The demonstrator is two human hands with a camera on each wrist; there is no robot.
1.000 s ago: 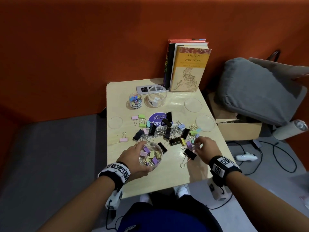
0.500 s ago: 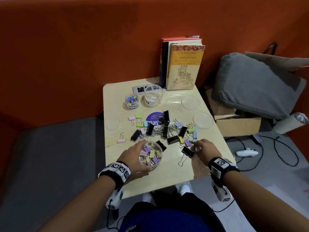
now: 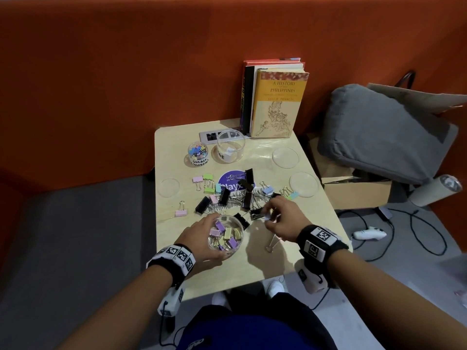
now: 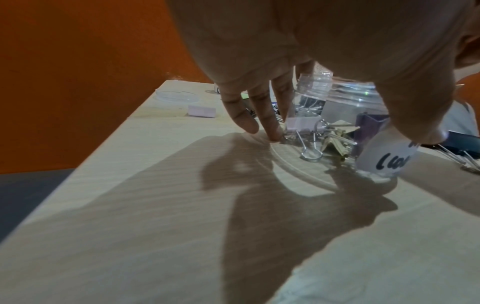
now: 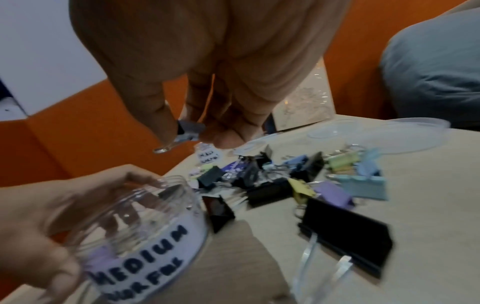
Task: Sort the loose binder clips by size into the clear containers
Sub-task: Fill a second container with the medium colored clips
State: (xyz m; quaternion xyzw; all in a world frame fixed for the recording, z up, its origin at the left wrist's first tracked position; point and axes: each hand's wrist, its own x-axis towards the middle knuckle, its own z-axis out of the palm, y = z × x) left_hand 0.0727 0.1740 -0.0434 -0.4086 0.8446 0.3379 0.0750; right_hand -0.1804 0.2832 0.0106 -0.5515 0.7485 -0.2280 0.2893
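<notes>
**Clip in transit toward the medium jar**

Left side of bench point(image 3: 252, 269): one loose pink clip point(image 3: 181, 212) lies alone near the left edge, one clear lid point(image 3: 168, 187) just beyond it. Far left corner area: small-labelled jar point(image 3: 197, 154) with tiny coloured clips, and beside it an empty-looking clear jar point(image 3: 231, 149), label only partly legible.

Near edge, left of centre: left hand point(image 3: 202, 238) wraps the medium jar point(image 3: 225, 238), fingers and thumb curled round its wall, jar standing upright on the bench. Its label reads MEDIUM in the right wrist view. Inside are roughly eight or nine pastel clips; exact count not readable.

Centre: loose pile point(image 3: 240, 195) of mixed clips, about eight black large ones and a dozen or so pastel ones. Count approximate, as they overlap.

Right of jar: right hand point(image 3: 280, 218), grip closed in a pinch on one pale blue-lilac clip point(image 5: 189, 128), wire handles hanging down. The jar mouth lies to the left of this hand and slightly nearer the front edge, close by but not under it. Judgement: a short leftward carry, then release over the opening.

Right side: two more clear lids point(image 3: 285, 157), making three.
</notes>
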